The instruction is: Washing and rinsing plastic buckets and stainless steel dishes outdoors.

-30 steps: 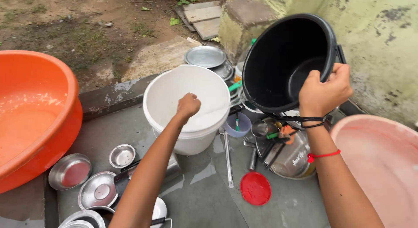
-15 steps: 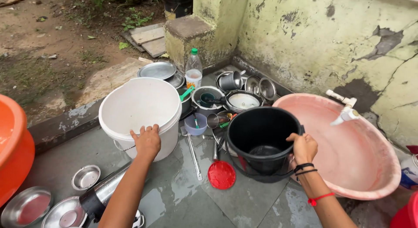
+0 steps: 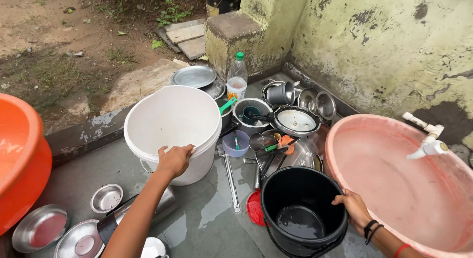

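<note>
My left hand (image 3: 173,160) grips the near rim of a white plastic bucket (image 3: 172,121) that stands upright on the wet concrete floor. My right hand (image 3: 353,207) holds the right rim of a black bucket (image 3: 301,218), which rests on the floor with a little water in its bottom. A red lid (image 3: 253,208) lies partly under the black bucket's left side.
A big pink tub (image 3: 394,179) sits under a white tap (image 3: 427,141) at the right. An orange tub (image 3: 19,159) stands at the left. Steel plates, bowls (image 3: 106,198), pots, a ladle (image 3: 230,179) and a plastic bottle (image 3: 237,80) crowd the floor behind and left.
The black bucket came down from tilted in the air onto the floor beside the pink tub. My left hand stayed on the white bucket's rim. The view swung right.
</note>
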